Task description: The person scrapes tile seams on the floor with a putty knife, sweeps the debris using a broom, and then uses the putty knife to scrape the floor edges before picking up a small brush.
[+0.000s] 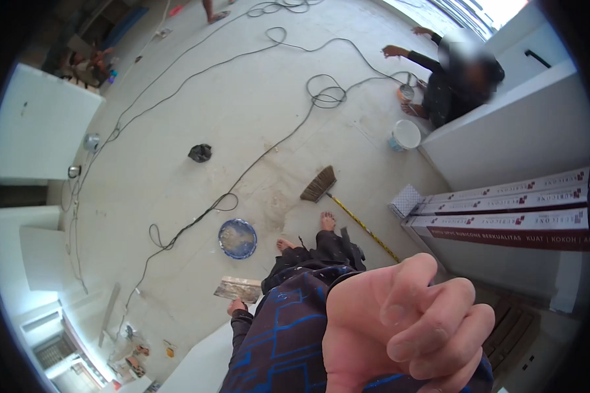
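Observation:
My left hand (237, 306) hangs low beside my left leg, closed around the handle of a wide putty knife (237, 289). Pale residue smears its blade. Large and close to the camera, my right hand (406, 321) is raised in front of my body. Its fingers are loosely bent and somewhat apart, and I see nothing in them. On the floor ahead of my feet lies a round blue-rimmed pan (237, 239) with whitish residue inside. A broom (318, 183) with a yellow handle rests on the floor to the right of it.
A long dark cable (242, 173) winds over the floor. A black plastic bag (200, 153) lies beyond the pan. A white bucket (405, 135) stands near a crouching person (455, 85). Long printed cartons (505, 213) are stacked at the right, and white panels (42, 124) stand at left.

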Available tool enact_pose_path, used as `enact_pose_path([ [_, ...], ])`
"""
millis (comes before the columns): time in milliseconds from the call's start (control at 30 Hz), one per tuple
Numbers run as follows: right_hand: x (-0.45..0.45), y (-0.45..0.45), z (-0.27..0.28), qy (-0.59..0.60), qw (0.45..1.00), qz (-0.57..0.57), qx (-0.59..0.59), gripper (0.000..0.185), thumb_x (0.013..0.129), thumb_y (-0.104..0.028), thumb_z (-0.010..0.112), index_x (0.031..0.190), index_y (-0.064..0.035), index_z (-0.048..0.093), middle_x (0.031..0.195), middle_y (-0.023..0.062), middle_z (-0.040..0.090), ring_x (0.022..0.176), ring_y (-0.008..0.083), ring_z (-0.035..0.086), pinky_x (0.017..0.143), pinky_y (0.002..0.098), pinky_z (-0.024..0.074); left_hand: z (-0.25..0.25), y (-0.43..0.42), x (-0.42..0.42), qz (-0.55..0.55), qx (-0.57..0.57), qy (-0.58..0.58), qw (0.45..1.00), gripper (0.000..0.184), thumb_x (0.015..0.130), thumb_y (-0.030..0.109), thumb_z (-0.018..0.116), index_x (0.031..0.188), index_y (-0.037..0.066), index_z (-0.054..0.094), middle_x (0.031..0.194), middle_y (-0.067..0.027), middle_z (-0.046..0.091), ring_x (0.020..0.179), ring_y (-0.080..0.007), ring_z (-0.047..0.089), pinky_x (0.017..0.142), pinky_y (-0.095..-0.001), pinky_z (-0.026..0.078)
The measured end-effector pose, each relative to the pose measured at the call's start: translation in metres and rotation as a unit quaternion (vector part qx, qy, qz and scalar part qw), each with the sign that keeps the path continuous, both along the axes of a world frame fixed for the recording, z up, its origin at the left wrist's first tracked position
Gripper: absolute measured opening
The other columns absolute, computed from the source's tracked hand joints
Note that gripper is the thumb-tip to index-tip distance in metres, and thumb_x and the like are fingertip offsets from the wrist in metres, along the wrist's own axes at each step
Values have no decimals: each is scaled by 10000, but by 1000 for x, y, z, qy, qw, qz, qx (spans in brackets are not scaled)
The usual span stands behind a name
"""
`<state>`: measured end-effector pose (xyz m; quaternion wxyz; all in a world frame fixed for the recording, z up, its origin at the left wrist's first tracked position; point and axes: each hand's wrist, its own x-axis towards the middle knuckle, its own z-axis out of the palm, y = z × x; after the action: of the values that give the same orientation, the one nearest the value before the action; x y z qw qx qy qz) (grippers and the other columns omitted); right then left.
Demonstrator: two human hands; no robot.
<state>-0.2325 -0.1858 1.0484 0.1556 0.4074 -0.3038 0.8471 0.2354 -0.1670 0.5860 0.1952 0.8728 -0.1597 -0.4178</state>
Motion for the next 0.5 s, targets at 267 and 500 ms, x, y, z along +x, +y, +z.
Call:
enact_pose_path([
  [267,28,-31,19,27,998,36,-47,608,560,-286,929,1059,-254,584,958,-71,386,943,95,436,766,268,320,-56,5,30,6,-49,-47,998,240,784,133,691,917,-64,653,805,-130,675,719,-217,622,707,-336,498],
  [500,47,-50,34,60,994,39,-85,606,570,-281,922,1078,-249,592,972,-67,392,958,96,431,773,266,314,-57,35,32,-78,15,-82,993,291,776,157,681,958,-68,650,887,-166,687,810,-254,649,766,-353,502],
])
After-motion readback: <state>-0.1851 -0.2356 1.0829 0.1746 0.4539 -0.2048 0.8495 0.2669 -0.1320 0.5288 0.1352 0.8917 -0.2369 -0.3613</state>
